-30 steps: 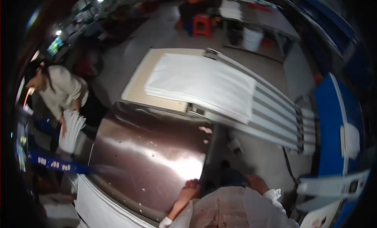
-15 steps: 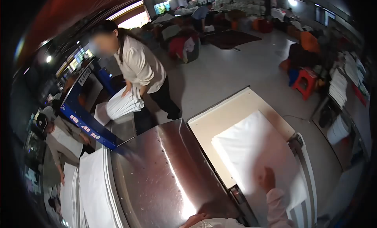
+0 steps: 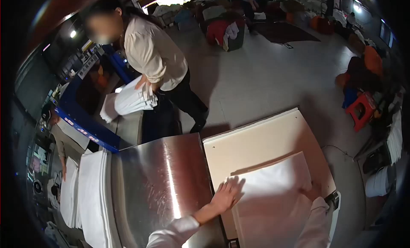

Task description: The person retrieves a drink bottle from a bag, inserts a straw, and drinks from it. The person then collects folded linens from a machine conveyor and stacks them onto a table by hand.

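Note:
Folded white cloth (image 3: 271, 196) lies on the cream board (image 3: 260, 141) in front of me, partly in shadow. My left hand (image 3: 225, 196) is at its left edge, fingers spread and reaching over the far left corner. At the opposite side my right hand (image 3: 314, 191) grips the cloth's right edge, its fingers bent over it in shadow. How many layers lie beneath is hidden. Left of the board is a shiny metal surface (image 3: 149, 175), crossed by my left forearm.
A person (image 3: 153, 55) holds a stack of white cloth (image 3: 130, 98) beside a blue machine frame (image 3: 87, 128). Hanging white sheets (image 3: 94, 196) line the metal surface's left side, with another person (image 3: 66, 137) beyond. A red stool (image 3: 360, 109) stands on the right floor.
My left hand has come onto the cloth's left edge from low in the view. My right hand has moved to its right edge. The cloth has shifted nearer me on the board.

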`<state>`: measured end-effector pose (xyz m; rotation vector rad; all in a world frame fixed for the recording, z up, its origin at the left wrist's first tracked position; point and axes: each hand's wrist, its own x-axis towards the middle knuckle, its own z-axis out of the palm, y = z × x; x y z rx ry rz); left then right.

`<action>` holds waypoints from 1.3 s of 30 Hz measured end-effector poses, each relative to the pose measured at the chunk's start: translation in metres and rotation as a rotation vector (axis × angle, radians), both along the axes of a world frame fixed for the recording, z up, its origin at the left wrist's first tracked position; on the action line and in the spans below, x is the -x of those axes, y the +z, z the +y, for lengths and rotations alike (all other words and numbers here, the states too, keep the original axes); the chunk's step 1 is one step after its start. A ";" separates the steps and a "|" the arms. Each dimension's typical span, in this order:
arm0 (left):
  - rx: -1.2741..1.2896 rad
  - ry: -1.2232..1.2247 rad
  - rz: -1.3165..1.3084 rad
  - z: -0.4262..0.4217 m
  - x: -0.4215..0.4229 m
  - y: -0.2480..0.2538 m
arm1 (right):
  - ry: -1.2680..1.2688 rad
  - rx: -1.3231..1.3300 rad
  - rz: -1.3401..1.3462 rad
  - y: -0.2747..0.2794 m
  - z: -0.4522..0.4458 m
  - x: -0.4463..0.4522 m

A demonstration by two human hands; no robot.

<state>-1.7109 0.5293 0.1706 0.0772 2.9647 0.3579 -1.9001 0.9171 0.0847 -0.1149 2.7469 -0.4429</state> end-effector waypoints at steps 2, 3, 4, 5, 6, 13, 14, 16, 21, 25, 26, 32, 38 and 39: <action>-0.024 0.063 -0.021 0.004 0.060 -0.027 | -0.023 -0.022 -0.036 0.010 -0.009 0.010; -0.082 0.119 -0.097 0.007 0.085 -0.039 | -0.067 -0.004 -0.120 0.039 -0.023 0.011; -0.142 0.168 -0.176 0.006 0.098 -0.050 | -0.119 0.013 -0.205 0.057 -0.036 0.008; -0.175 0.187 -0.208 0.003 0.101 -0.059 | -0.106 -0.030 -0.198 0.063 -0.045 0.007; -0.212 0.204 -0.234 0.001 0.106 -0.067 | -0.092 -0.076 -0.185 0.071 -0.052 0.008; -0.415 0.121 -0.043 -0.068 0.004 -0.119 | 0.001 -0.165 -0.207 0.067 -0.116 -0.045; -0.523 0.367 -0.256 -0.075 -0.045 -0.096 | 0.100 0.181 -0.219 0.099 -0.153 -0.070; -0.525 0.525 -0.338 -0.092 -0.142 -0.043 | 0.275 0.157 -0.007 0.001 -0.154 -0.097; -0.416 1.185 -0.157 -0.047 -0.408 -0.006 | 0.822 0.065 -0.031 0.082 -0.312 -0.236; -0.564 1.685 0.124 0.020 -0.511 -0.006 | 1.167 0.016 -0.044 0.155 -0.411 -0.341; -0.593 1.803 0.038 0.037 -0.538 -0.033 | 1.278 0.198 -0.023 0.155 -0.428 -0.364; -0.955 1.851 0.823 0.117 -0.584 -0.106 | 1.857 0.161 -0.031 0.134 -0.535 -0.526; -1.427 1.082 -0.156 0.049 -0.628 -0.024 | 1.660 0.624 0.321 0.075 -0.527 -0.652; -1.371 1.006 -0.160 0.035 -0.642 -0.011 | 1.553 0.761 0.444 0.059 -0.509 -0.663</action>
